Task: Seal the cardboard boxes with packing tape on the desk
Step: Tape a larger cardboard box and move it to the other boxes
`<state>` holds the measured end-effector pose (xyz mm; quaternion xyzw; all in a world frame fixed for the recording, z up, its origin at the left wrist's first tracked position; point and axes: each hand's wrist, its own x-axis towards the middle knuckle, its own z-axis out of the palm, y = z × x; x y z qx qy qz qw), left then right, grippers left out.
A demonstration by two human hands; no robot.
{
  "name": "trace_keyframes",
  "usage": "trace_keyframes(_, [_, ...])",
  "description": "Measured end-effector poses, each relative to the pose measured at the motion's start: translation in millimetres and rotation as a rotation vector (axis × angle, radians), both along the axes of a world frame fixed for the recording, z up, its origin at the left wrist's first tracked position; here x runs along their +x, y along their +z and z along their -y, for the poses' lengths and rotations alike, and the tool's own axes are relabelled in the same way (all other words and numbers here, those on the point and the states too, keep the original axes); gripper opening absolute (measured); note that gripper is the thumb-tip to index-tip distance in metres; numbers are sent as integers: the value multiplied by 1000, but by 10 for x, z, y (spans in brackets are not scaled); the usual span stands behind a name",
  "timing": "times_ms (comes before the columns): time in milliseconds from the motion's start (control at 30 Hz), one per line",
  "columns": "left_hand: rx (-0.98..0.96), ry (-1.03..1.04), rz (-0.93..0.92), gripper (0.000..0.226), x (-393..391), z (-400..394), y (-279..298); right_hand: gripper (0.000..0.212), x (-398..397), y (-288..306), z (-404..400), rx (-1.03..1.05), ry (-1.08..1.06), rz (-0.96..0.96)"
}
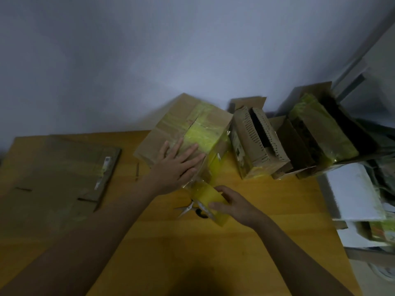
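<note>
Right hand [233, 207] is curled around tape roll [210, 201]; left hand [178, 167], fingers straight, presses one partly taped box [188, 133]; two boxes [256, 142] beyond are unsealed.

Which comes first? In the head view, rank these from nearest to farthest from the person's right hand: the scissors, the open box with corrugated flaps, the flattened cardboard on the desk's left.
From the right hand:
1. Scissors, just to its left on the desk, partly under the tape roll.
2. Open box with corrugated flaps, beyond it, toward the wall.
3. Flattened cardboard, far across on the desk's left side.
</note>
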<state>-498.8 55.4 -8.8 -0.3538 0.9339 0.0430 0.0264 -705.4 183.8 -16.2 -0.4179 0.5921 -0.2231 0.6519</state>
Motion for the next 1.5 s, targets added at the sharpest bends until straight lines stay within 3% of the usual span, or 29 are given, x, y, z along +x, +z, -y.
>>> trace_keyframes(133, [43,-24,-38,56,180,82,47,55,126,92,-31,-88,-107,-21])
trace_keyframes(233, [91,-91,14,52,396,295,114,52,282,173,44,-102,-41,23])
trace_keyframes(367, [22,-67,58,55,484,273,148,77,495,203,165,-77,75,-20])
trace_keyframes(400, [-4,-6,41,58,448,192,120,69,502,155,181,-77,68,-5])
trace_keyframes(467, [-14,225,-22,58,372,-19,54,28,492,83,155,-59,49,47])
trace_keyframes(500, [27,358,-47,56,341,-111,20,20,496,53,140,-65,47,30])
trace_keyframes(600, [115,562,-85,54,279,-240,-50,25,523,10,65,-103,35,1])
trace_keyframes(667, [82,563,-89,55,288,-209,-97,40,545,-16,37,-105,33,5])
trace_keyframes(833, [52,466,-66,62,457,-90,-174,20,620,-129,58,-65,66,-116])
trace_keyframes(1033, [76,435,16,58,603,23,-307,44,801,-113,275,-77,101,-285])
trace_keyframes(1167, [50,426,-18,62,638,-7,-251,36,771,-78,170,-18,80,-155])
trace_keyframes(1267, [2,502,-123,64,652,-98,-224,22,755,-98,52,-19,21,-67])
trace_keyframes(1333, [87,714,-299,82,618,-191,-233,25,778,-127,6,-58,-32,-44])
trace_keyframes(1433, [403,1063,-615,120,583,-261,-244,27,834,-168,3,-95,-112,-67])
trace_keyframes(1500, [634,1136,-743,124,590,-256,-283,34,860,-176,2,-104,-155,-90])
